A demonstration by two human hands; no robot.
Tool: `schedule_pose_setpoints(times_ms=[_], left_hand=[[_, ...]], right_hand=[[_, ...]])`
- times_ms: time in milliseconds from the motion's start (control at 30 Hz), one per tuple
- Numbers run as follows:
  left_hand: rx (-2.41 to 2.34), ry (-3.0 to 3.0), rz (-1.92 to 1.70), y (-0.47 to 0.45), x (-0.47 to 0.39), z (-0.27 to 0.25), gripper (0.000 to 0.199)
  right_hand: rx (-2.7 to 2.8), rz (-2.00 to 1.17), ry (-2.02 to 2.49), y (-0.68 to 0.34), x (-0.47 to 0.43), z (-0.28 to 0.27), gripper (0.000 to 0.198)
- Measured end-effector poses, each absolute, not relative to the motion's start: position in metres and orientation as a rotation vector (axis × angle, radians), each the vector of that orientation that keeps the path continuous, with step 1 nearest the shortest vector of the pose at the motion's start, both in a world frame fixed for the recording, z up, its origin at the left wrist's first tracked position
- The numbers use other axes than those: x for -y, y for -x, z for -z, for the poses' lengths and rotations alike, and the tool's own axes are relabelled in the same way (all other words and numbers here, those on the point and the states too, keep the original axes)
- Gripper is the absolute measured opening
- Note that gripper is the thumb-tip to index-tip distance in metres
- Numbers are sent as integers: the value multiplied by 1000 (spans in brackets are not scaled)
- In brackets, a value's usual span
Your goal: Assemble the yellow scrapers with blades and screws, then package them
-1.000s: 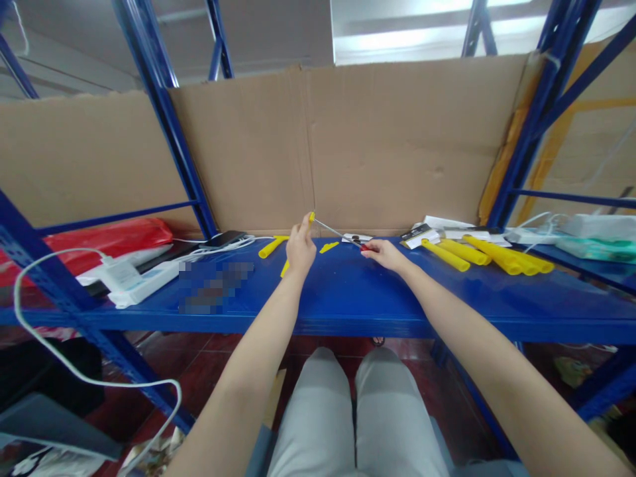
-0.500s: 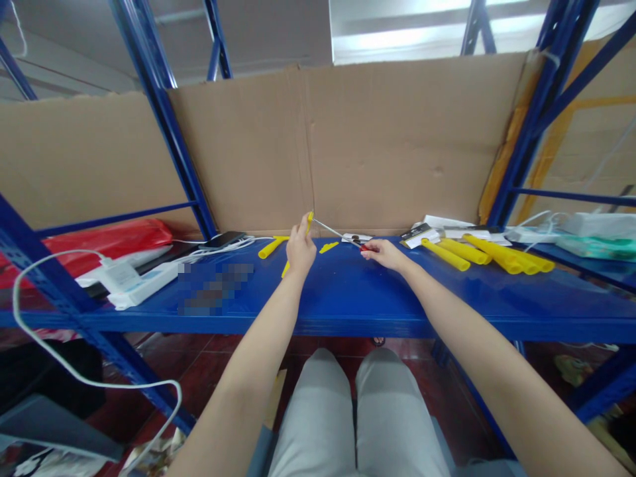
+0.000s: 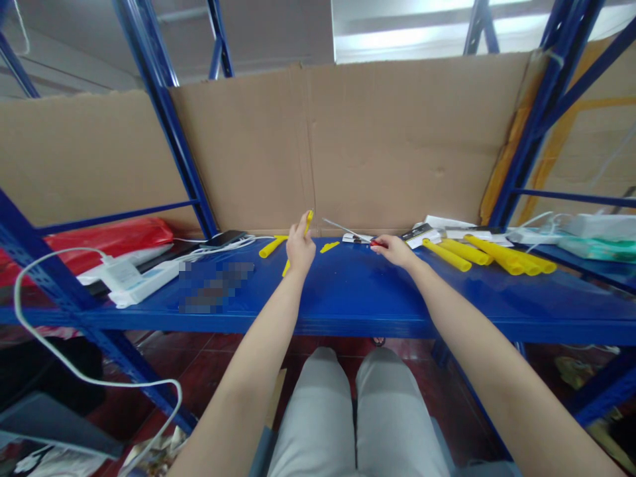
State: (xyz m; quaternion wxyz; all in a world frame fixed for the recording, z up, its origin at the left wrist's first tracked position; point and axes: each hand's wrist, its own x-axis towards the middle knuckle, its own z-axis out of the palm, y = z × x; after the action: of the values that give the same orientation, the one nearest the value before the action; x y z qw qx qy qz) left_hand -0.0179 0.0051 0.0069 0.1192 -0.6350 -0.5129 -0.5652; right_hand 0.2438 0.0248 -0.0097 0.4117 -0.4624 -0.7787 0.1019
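red-handled tool [image 3: 375,243], thin metal shaft: tip now apart from the upper end of the held yellow tube [image 3: 309,223], which it met half a second ago; tool and tube are, by judgement, disengaged for now. left hand [image 3: 301,248]: closed round the tube, held tilted over the blue shelf [image 3: 362,291]. right hand [image 3: 396,251]: fingers closed on the red handle, shaft pointing toward the tube, flat yellow piece [image 3: 329,247] lying between the hands.
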Motion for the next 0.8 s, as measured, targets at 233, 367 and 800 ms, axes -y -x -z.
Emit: schedule_pose_setpoints(times_ms=[233,367,800], left_hand=[[1437,1984,1556,16,-9,-3,49],[1455,2095,1453,10,-5,-3,47],[1411,2426,988,-4,4,-2,43]], right_hand=[[1535,-67,1496,-266,-32,5,20],[1507,-104,1748,-274,-35,8,16],[1523,-94,1893,-276,-40,21,26]])
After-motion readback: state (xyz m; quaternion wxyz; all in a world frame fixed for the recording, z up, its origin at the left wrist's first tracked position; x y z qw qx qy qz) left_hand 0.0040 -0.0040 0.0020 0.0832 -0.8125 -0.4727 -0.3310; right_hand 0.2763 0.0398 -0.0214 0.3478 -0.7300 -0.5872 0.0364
